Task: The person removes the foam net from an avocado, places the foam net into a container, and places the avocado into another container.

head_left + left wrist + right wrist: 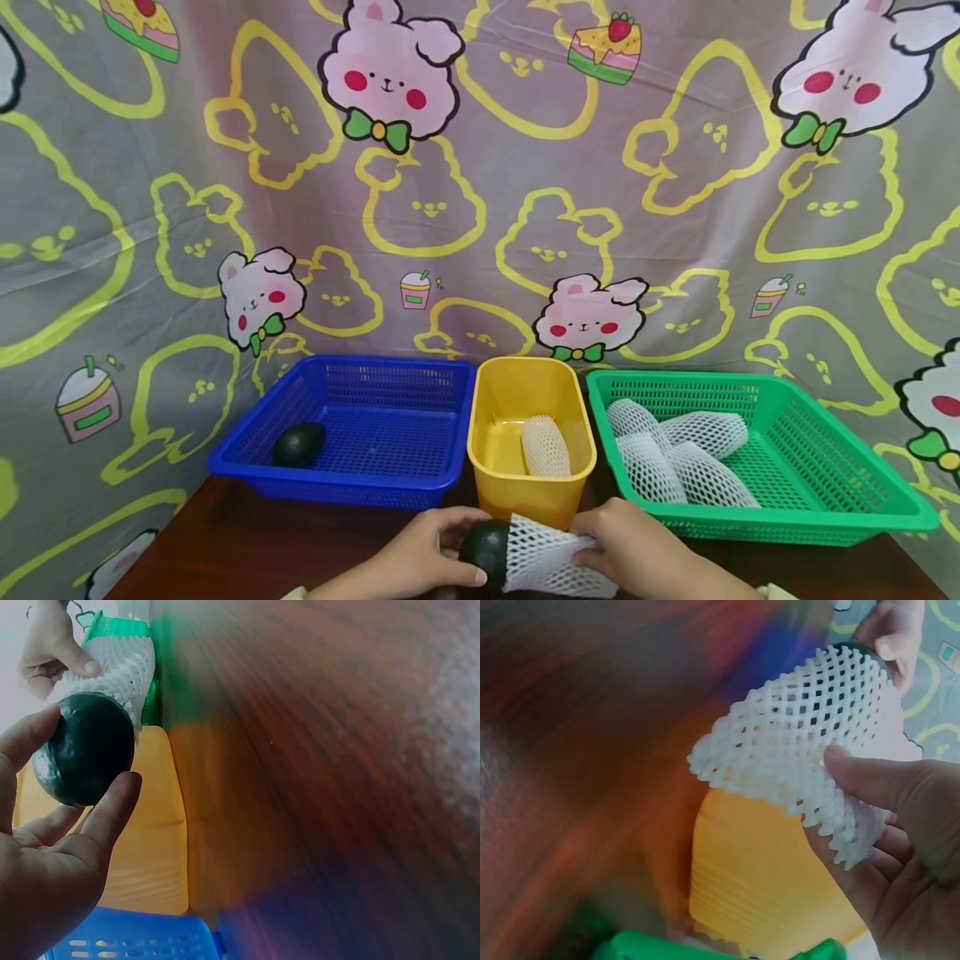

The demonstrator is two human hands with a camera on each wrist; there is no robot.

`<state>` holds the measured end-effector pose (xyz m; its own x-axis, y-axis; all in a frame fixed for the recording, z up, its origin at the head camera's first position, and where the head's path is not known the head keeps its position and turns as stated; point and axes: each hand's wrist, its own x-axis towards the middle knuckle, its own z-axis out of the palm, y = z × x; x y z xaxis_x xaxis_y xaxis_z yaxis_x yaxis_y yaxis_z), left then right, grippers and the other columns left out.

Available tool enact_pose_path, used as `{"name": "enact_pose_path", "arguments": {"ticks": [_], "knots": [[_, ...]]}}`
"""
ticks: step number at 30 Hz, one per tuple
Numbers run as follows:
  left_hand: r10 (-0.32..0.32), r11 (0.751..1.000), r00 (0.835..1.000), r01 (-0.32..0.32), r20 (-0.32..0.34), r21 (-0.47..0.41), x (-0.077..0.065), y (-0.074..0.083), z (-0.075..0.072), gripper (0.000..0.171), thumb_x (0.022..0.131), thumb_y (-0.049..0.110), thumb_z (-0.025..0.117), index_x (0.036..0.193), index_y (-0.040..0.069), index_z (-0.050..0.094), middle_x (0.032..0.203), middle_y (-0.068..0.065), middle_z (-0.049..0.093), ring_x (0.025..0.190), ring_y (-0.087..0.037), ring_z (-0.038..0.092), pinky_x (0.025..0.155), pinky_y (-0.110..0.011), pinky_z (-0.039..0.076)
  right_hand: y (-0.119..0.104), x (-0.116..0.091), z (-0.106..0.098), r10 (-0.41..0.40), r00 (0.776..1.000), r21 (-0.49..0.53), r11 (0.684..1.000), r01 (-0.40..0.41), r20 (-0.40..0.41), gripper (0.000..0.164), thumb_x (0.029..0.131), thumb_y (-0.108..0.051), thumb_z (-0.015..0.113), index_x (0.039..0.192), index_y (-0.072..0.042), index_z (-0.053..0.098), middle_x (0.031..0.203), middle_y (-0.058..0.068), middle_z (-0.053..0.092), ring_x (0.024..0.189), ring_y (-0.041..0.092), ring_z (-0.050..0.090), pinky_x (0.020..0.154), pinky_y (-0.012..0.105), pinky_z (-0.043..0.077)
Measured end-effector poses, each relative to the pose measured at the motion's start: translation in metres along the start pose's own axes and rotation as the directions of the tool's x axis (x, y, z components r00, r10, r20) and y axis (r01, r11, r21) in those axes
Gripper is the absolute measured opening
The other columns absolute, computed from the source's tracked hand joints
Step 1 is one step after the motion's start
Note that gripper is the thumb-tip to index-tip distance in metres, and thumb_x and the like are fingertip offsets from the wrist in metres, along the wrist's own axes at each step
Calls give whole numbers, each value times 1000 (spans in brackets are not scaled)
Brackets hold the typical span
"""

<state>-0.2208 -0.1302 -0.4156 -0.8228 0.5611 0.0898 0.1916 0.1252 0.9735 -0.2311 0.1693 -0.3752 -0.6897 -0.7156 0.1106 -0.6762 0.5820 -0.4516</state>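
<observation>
A dark green avocado sits partly inside a white foam net sleeve, in front of the yellow bin. My left hand grips the avocado's bare end, thumb and fingers spread round it, as the left wrist view shows up close. At the sleeve's other end my right hand pinches the netting between thumb and fingers. In the right wrist view the net sleeve flares loosely at that end, and most of the avocado is hidden inside it or behind it.
A blue basket at left holds one dark avocado. The yellow bin in the middle holds a net-covered item. At right a green basket contains several white net sleeves. A patterned cloth hangs behind.
</observation>
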Motion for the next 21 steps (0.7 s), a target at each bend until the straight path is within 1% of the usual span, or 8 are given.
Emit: {"name": "enact_pose_path", "arguments": {"ticks": [3, 8, 12, 16, 21], "knots": [[-14, 1000, 1000, 14, 1, -10, -2, 2, -3, 52, 76, 3, 79, 123, -3, 59, 106, -7, 67, 93, -16, 66, 77, -27, 55, -2, -2, -6, 32, 999, -8, 999, -32, 10, 6, 81, -16, 78, 85, -16, 73, 77, -19, 64, 64, -5, 54, 57, 20, 49], [-32, 999, 999, 32, 8, -3, -4, 3, -7, 52, 78, 5, 79, 124, -3, 58, 106, -8, 66, 95, -17, 66, 78, -29, 55, -6, -6, -16, 63, 998, -28, 998, -63, 20, 7, 81, -15, 78, 84, -17, 72, 75, -19, 62, 63, -4, 53, 55, 21, 48], [-40, 999, 999, 40, 3, 6, -5, 3, -9, 53, 77, 6, 80, 125, -2, 58, 105, -9, 65, 94, -18, 66, 77, -29, 55, -10, -11, -28, 62, 998, -13, 998, -62, 24, 8, 80, -16, 79, 84, -17, 72, 76, -19, 63, 64, -4, 54, 56, 21, 49], [-44, 999, 999, 44, -14, -2, -7, 3, -11, 54, 77, 3, 80, 126, -4, 57, 104, -9, 64, 93, -19, 66, 77, -29, 55, -14, -18, -42, 38, 999, -21, 999, -38, 1, 10, 79, -17, 80, 85, -18, 72, 78, -20, 63, 66, -4, 55, 57, 21, 50], [-37, 999, 999, 37, -22, -4, -9, 2, -14, 56, 77, 2, 79, 127, -5, 55, 105, -10, 64, 92, -19, 66, 77, -29, 55, -19, -24, -57, 9, 1000, -8, 1000, -10, -29, 10, 79, -20, 81, 82, -21, 71, 77, -22, 62, 64, -4, 54, 56, 21, 49]]}}
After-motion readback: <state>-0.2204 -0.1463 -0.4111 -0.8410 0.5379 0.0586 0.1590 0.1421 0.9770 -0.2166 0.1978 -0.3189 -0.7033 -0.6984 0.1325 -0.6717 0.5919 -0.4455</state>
